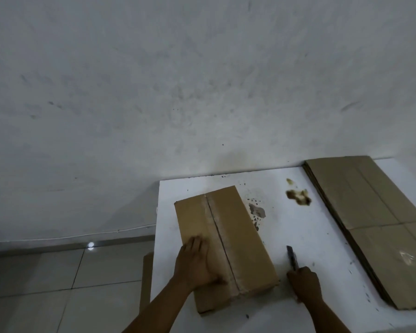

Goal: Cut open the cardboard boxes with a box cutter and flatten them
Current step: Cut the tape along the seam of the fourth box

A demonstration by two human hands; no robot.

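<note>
Left hand (197, 263): flat on the near left half of the cardboard box (223, 246), fingers straight, thumb reaching toward the centre seam; it presses and grasps nothing.

Right hand (304, 283): just right of the box's near corner, fingers clenched round the handle of the box cutter (291, 257), whose dark body points away from the person above the tabletop (298, 231).

Cardboard box: closed, lying lengthwise at the near left of the tabletop. A taped seam runs down the middle of its top face, near end to far end.

Step in hand, as judged: slitting the seam tape. It calls for the pressing hand to stay clear to the left of the seam, the blade run shallow along the groove between the flaps, the stroke directed away from the thumb, and the box pinned so it does not slide.

Stains (298, 197): brown and grey marks on the tabletop beyond and right of the box.

Flattened cardboard (370, 224): a stack along the right edge, well apart from the box; the count of sheets is not readable.

Hidden or unclear: whether the blade is extended cannot be told; whether the seam is already partly cut is uncertain; the stack is cut off at the right edge; a brown strip (147, 277) beside the tabletop's left edge is unidentifiable.
</note>
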